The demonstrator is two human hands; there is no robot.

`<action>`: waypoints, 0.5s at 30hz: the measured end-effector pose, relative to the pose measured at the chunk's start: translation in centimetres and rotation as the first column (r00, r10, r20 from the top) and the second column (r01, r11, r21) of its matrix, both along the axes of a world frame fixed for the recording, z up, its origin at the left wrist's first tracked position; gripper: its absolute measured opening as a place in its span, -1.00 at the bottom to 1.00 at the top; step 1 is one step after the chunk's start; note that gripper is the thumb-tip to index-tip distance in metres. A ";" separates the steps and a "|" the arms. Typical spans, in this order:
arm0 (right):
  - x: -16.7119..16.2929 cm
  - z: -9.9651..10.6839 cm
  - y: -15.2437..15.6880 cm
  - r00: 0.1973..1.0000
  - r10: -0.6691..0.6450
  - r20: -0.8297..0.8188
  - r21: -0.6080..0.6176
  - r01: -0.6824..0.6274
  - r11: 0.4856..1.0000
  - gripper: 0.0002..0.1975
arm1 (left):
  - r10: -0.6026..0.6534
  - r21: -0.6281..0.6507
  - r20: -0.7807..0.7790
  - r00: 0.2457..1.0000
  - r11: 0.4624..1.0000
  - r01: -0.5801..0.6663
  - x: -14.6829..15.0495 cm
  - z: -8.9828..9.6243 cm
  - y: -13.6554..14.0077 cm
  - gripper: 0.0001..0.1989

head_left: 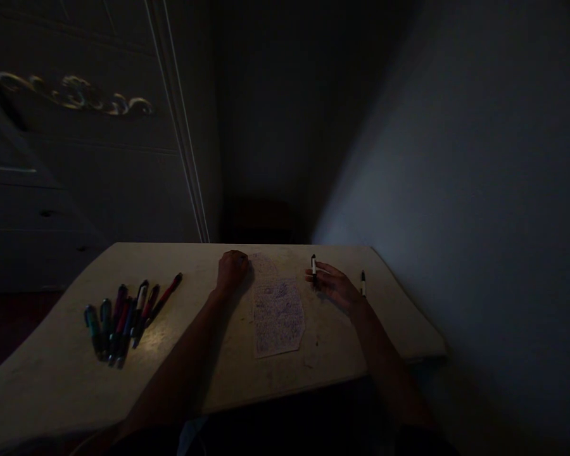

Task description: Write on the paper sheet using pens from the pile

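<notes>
My right hand [338, 286] is raised at the right of the paper, its fingers and thumb closed on a white-and-black pen [314, 271] that stands nearly upright. On the other side, my left hand [232, 271] rests curled on the table beside the paper's upper left edge. A small dark tip shows at its fingers, but what they hold is hidden. Between the hands lies a sheet of paper [278, 316], densely covered in blue-purple scribbles, with a cut or torn lower right corner. Another pen [363, 284], pale with a dark end, lies past my right hand.
Several pens [123, 320] in green, red, blue and white lie grouped on the left of the pale table [194, 386]. A wall [456, 190] runs close along the right side. A dark cabinet with an ornate handle [76, 94] stands at the back left. The room is dim.
</notes>
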State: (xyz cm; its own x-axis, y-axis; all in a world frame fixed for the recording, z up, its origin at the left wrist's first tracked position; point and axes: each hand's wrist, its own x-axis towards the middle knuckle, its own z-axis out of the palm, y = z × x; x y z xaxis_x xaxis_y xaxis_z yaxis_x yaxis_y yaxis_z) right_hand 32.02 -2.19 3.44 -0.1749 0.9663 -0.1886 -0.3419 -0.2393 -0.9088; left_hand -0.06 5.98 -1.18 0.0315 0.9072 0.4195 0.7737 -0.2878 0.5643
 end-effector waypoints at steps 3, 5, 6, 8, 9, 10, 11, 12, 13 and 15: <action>0.8 -0.4 -1.5 0.997 -0.029 0.068 -0.002 0.029 1.000 -0.63 | -0.006 0.001 -0.007 1.000 1.000 0.006 -0.1 0.0 0.0 -0.76; 1.2 -0.8 -2.1 0.994 -0.057 0.092 0.010 0.056 0.998 -0.63 | -0.013 -0.003 -0.007 1.000 1.000 0.013 -0.2 -0.1 0.1 -0.75; 1.4 -1.1 -2.3 0.992 -0.074 0.102 0.016 0.073 0.997 -0.63 | -0.014 -0.006 -0.006 1.000 1.000 0.014 -0.2 -0.1 0.1 -0.75; 1.6 -1.5 -2.6 0.985 -0.107 0.139 0.026 0.105 0.994 -0.61 | -0.014 -0.010 -0.002 1.000 1.000 0.014 -0.2 -0.1 0.1 -0.75; 1.7 -1.7 -2.7 0.978 -0.121 0.169 0.036 0.117 0.993 -0.61 | -0.012 -0.012 0.000 1.000 1.000 0.012 -0.2 -0.1 0.1 -0.75; 1.8 -1.8 -2.8 0.969 -0.132 0.207 0.049 0.125 0.991 -0.61 | -0.010 -0.013 0.001 1.000 1.000 0.010 -0.2 -0.1 0.1 -0.76; 1.8 -2.0 -3.0 0.958 -0.141 0.249 0.068 0.127 0.990 -0.63 | -0.008 -0.013 0.002 1.000 1.000 0.008 -0.2 -0.1 0.1 -0.76; 1.8 -2.2 -3.1 0.945 -0.149 0.291 0.090 0.128 0.988 -0.65 | -0.005 -0.013 0.002 1.000 1.000 0.006 -0.2 -0.2 0.0 -0.77; 1.8 -2.4 -3.2 0.931 -0.155 0.330 0.111 0.125 0.986 -0.67 | -0.003 -0.011 0.004 1.000 1.000 0.003 -0.2 -0.2 0.0 -0.77; 1.7 -2.8 -3.6 0.904 -0.165 0.395 0.143 0.117 0.983 -0.70 | -0.006 -0.002 0.012 1.000 1.000 0.006 -0.2 -0.2 0.0 -0.77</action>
